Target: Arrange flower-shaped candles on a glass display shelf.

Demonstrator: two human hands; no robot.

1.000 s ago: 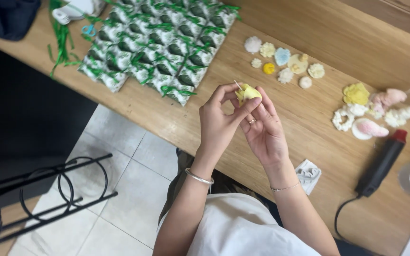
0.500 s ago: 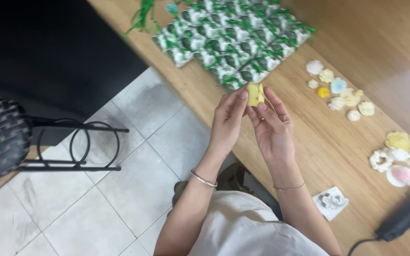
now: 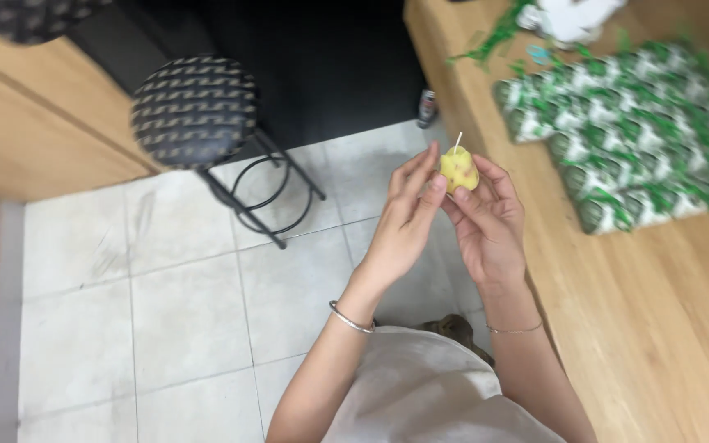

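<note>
Spanning the right side of the view, a long wooden table [image 3: 617, 328], its far part covered with rows of small green-and-white wrapped packets [image 3: 642, 139], blurred by camera motion. Below and left, pale floor tiles [image 3: 166, 328]. Standing on them toward the far left, a black metal stool [image 3: 194, 111] with a woven patterned seat.

Raised over the floor just off the table's near edge, both hands closed together on one small thing: a little yellow candle [image 3: 459, 169], rounded and lumpy, with a thin pale wick [image 3: 457, 141] sticking up toward the far side.

Left hand [image 3: 404, 226]: fingertips pressed against the candle's left face, thumb hidden behind, a thin silver bangle [image 3: 350, 318] at the wrist. Right hand [image 3: 490, 226]: cupping from the right and beneath, thumb laid across the near side, a fine chain bracelet [image 3: 514, 330] on the wrist. Candle pinched between the two sets of fingertips, its top and wick poking clear above them.

Probably wax, judging by the soft sheen, though too blurred to be sure. Likely very light, firm yet easily dented or chipped by hard squeezing, slightly slick. Best held by the broad body, with gentle, even pressure from opposite sides. Wick thin and bendable, no place for a grip.
</note>
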